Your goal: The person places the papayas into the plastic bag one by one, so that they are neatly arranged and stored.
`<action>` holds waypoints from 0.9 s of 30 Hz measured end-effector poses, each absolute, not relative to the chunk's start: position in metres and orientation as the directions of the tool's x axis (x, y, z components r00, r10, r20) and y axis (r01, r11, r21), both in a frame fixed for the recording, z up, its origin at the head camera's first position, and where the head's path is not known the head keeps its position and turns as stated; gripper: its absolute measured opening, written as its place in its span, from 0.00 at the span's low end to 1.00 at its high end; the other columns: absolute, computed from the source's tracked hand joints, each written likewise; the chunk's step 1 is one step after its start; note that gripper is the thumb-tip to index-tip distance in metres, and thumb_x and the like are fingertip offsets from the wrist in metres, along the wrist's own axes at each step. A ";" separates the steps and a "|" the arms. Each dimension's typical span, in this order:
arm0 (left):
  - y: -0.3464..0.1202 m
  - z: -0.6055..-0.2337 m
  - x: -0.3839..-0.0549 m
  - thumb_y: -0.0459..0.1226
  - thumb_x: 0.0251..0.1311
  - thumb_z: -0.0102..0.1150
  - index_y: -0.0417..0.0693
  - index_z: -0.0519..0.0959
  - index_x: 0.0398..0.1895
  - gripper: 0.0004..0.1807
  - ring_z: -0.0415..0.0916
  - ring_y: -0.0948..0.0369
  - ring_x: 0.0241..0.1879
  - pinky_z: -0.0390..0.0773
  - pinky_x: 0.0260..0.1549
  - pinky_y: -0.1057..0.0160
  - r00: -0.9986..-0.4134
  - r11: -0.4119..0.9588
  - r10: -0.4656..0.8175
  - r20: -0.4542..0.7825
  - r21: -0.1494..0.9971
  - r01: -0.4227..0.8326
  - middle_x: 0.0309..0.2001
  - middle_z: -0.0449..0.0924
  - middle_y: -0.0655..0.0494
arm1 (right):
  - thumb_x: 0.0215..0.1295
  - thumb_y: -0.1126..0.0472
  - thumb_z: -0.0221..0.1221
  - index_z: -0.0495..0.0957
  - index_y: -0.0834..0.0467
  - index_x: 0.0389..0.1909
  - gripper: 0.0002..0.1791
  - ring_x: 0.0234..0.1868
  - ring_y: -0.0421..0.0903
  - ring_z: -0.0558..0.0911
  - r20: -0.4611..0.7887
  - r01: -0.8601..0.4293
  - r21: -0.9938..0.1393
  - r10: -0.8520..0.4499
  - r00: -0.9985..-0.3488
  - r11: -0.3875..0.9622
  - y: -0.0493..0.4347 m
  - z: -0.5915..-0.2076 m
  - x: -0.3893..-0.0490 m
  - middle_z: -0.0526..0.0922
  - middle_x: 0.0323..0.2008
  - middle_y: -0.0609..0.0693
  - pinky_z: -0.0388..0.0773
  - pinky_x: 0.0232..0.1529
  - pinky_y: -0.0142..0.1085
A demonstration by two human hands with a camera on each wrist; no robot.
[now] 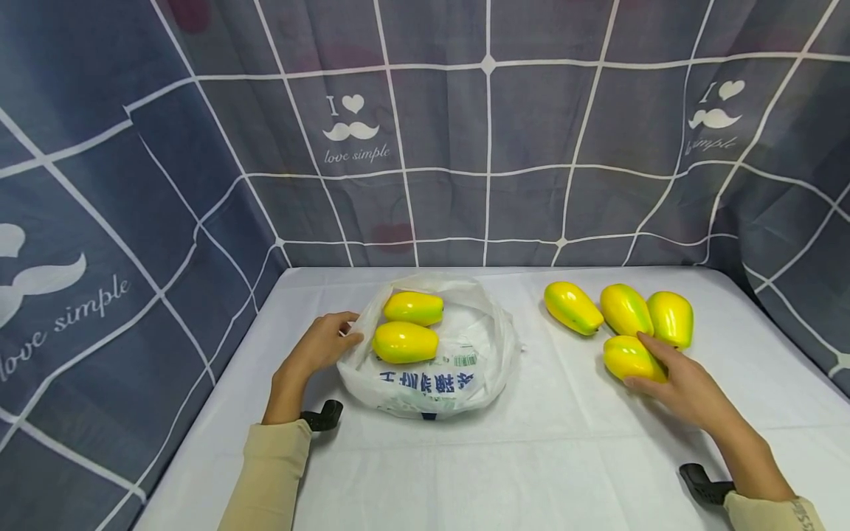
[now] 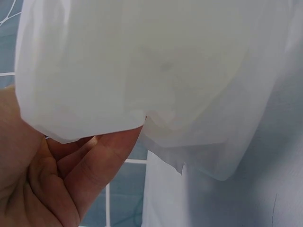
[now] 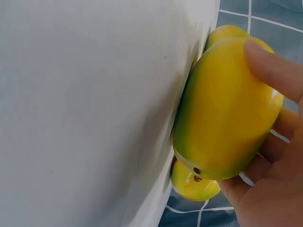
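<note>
A white plastic bag [image 1: 488, 369] lies spread open on the table, with two glossy yellow-green papayas [image 1: 405, 342] inside at its left. At the bag's left rim my left hand [image 1: 323, 343] pinches the thin plastic [image 2: 85, 71], which covers part of the fingers in the left wrist view. On the right, my right hand [image 1: 684, 383] grips a papaya [image 3: 227, 109], thumb on one side and fingers round the other. Behind that fruit sit three more papayas [image 1: 572, 307], two of them side by side close to the held one.
A white cloth [image 1: 531, 472] covers the table. Dark grid-patterned curtains [image 1: 438, 206] stand along the back and both sides. Black wrist straps with small mounts [image 1: 323, 417] are on both forearms. White table surface lies between the bag and the fruit group.
</note>
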State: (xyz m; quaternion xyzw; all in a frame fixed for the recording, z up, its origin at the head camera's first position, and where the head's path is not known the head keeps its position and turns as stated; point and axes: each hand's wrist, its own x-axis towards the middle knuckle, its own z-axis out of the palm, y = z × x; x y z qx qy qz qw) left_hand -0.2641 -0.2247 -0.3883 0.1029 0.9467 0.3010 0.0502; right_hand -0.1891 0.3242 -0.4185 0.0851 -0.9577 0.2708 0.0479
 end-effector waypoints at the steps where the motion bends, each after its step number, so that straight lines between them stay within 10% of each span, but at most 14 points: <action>1: -0.225 -0.388 -0.264 0.38 0.68 0.58 0.39 0.75 0.62 0.21 0.76 0.50 0.43 0.77 0.40 0.53 -0.974 0.797 0.225 -0.033 0.581 0.165 0.46 0.79 0.42 | 0.63 0.49 0.67 0.54 0.70 0.73 0.48 0.62 0.79 0.60 0.141 -0.189 -0.507 -0.135 -0.981 0.841 0.324 -0.419 -0.189 0.60 0.66 0.76 0.56 0.56 0.70; 27: -0.225 -0.390 -0.264 0.37 0.68 0.58 0.38 0.75 0.62 0.22 0.77 0.52 0.41 0.78 0.39 0.54 -0.974 0.791 0.226 -0.032 0.589 0.164 0.45 0.80 0.42 | 0.62 0.44 0.66 0.51 0.68 0.75 0.52 0.63 0.79 0.58 0.061 -0.111 -0.506 -0.093 -0.994 0.856 0.320 -0.419 -0.182 0.57 0.67 0.76 0.55 0.56 0.71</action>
